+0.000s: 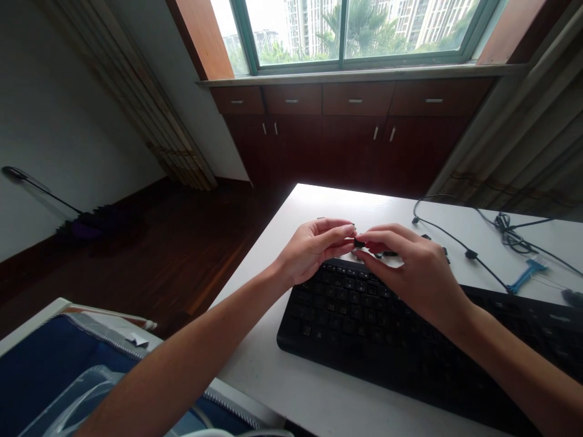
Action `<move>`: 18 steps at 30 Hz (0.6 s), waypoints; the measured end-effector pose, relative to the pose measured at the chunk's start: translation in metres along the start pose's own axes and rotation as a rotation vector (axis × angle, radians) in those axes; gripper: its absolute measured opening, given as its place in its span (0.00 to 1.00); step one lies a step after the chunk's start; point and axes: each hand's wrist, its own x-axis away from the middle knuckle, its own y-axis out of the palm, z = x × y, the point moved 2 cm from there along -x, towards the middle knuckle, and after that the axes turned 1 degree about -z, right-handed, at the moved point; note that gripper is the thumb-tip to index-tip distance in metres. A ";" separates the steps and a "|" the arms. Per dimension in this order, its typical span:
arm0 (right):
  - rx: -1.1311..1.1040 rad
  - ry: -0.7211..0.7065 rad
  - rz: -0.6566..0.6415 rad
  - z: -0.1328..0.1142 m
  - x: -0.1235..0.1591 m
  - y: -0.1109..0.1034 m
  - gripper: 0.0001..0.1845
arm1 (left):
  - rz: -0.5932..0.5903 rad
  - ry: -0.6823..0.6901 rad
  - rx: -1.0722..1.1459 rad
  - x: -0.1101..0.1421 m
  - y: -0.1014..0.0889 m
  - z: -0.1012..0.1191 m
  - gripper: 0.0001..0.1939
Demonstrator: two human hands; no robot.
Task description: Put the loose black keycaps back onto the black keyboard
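Observation:
A black keyboard (pixel 346 358) lies across the white table (pixel 328 203), under my hands. Above its far left edge, my fingertips meet around a small black keycap (pixel 359 243). My left hand (pixel 314 246) pinches at the piece's left side, thumb and fingers pressed together. From the right, my right hand (pixel 410 258) pinches the same piece between thumb and forefinger. Small dark pieces (pixel 389 254) lie on the table behind the keyboard, partly hidden by my right hand; more loose ones (pixel 446 255) show beyond it.
A black cable (pixel 441 227) and a blue brush-like tool (pixel 526 274) lie at the table's right. A blue-lined container (pixel 40 358) with clear plastic inside stands at lower left. Dark wooden cabinets (pixel 319 142) line the wall below the window (pixel 364 30).

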 end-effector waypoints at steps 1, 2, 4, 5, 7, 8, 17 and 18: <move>0.004 0.004 0.010 0.000 0.000 0.000 0.09 | -0.008 0.001 0.003 0.000 0.000 0.000 0.14; 0.003 0.015 0.023 0.000 0.000 0.000 0.09 | -0.014 0.000 0.002 0.000 0.001 -0.001 0.14; -0.011 0.056 0.048 0.001 0.000 0.000 0.11 | -0.024 -0.001 -0.006 0.001 0.002 -0.001 0.14; -0.023 0.081 0.059 0.001 0.000 0.000 0.14 | -0.030 0.001 -0.009 0.001 0.002 -0.001 0.14; -0.050 0.112 0.062 0.001 0.001 0.000 0.19 | -0.041 0.008 -0.008 0.001 0.002 -0.002 0.13; -0.056 0.114 0.060 0.001 0.001 0.000 0.19 | -0.043 0.011 -0.006 0.001 0.002 -0.002 0.13; -0.147 0.070 -0.048 -0.015 0.006 0.002 0.08 | 0.025 0.070 -0.010 -0.001 -0.003 0.003 0.15; -0.160 0.066 -0.078 -0.019 0.008 0.006 0.08 | 0.037 0.073 0.000 -0.002 -0.003 0.003 0.15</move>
